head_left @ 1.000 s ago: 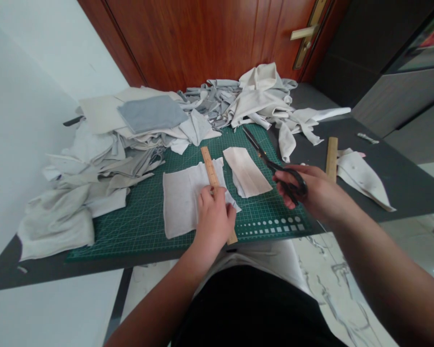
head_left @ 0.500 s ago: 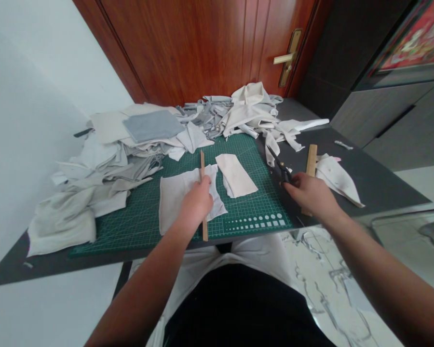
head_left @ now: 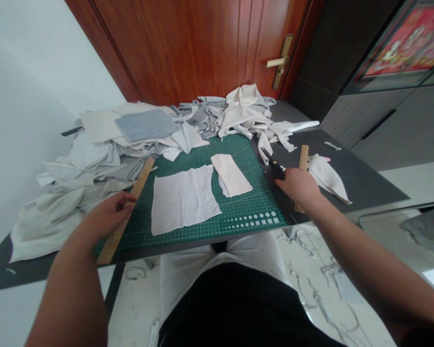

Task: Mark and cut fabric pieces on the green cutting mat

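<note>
My left hand (head_left: 112, 212) is closed on a wooden ruler (head_left: 117, 234), thumb and fingers pinching its edge near the mat's left side. The ruler lies slanted, its lower end by the table's front edge. At the right, my right hand (head_left: 299, 187) is closed round the handles of black scissors (head_left: 275, 167), whose blades point away and to the left. A pale square of fabric (head_left: 184, 200) lies wrinkled on the green cutting mat (head_left: 198, 233). Beside it rests a smaller cream folded piece of cloth (head_left: 231, 176). Neither hand touches these two pieces.
A heap of grey and white cloth scraps (head_left: 206, 115) runs along the back and left of the dark table (head_left: 369, 185). A second wooden ruler (head_left: 303, 156) and a cream scrap (head_left: 329, 178) lie by my right hand. Behind stands a wooden door (head_left: 202, 48).
My left hand has moved left with the wooden ruler, off the pale square of fabric, to the mat's left side. My right hand stays on the scissors. The view has shifted slightly.
</note>
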Tool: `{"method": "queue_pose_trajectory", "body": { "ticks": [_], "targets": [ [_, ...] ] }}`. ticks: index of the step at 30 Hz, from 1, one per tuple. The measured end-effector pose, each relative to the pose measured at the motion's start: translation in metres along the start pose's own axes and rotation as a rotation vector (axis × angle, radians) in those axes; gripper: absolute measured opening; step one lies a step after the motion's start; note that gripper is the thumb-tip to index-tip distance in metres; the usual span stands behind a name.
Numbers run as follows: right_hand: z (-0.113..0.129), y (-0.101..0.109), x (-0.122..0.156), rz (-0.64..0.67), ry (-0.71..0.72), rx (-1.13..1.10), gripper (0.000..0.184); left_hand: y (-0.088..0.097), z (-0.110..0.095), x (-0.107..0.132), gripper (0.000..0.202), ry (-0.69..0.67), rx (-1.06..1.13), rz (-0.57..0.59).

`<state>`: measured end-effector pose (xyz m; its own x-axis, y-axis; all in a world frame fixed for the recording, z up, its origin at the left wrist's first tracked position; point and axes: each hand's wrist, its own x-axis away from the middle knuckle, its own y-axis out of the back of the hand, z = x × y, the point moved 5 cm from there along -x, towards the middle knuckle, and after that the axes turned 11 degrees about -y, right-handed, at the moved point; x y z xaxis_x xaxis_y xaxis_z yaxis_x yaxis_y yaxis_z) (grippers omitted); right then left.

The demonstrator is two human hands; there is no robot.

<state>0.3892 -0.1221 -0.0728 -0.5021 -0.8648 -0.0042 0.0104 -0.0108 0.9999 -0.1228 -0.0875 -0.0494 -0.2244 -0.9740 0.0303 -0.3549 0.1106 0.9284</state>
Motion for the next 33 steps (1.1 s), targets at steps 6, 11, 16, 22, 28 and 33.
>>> {"method": "queue_pose_trajectory", "body": {
  "ticks": [6, 11, 16, 22, 28, 33],
  "targets": [
    [-0.003, 0.003, -0.002, 0.026, 0.087, 0.043, 0.033, -0.002, 0.030, 0.017, 0.028, 0.108, 0.037, -0.029],
    [0.059, 0.018, 0.065, -0.137, 0.596, -0.310, 0.033, -0.009, -0.003, 0.022, 0.031, -0.031, -0.280, -0.125],
    [0.123, -0.012, 0.140, 0.072, 1.078, -0.432, 0.050, -0.057, -0.055, 0.040, 0.054, -0.386, -0.090, 0.196],
    [0.114, -0.026, 0.152, 0.135, 1.120, -0.463, 0.051, -0.061, -0.062, 0.067, 0.054, -0.318, -0.139, 0.232],
    [0.092, -0.020, 0.165, 0.024, 1.231, -0.539, 0.026, -0.055, -0.073, 0.079, 0.027, -0.362, -0.017, 0.315],
    [0.094, -0.005, 0.141, 0.130, 1.042, -0.766, 0.016, -0.028, -0.077, 0.052, 0.023, -0.313, 0.237, 0.313]
  ]
}}
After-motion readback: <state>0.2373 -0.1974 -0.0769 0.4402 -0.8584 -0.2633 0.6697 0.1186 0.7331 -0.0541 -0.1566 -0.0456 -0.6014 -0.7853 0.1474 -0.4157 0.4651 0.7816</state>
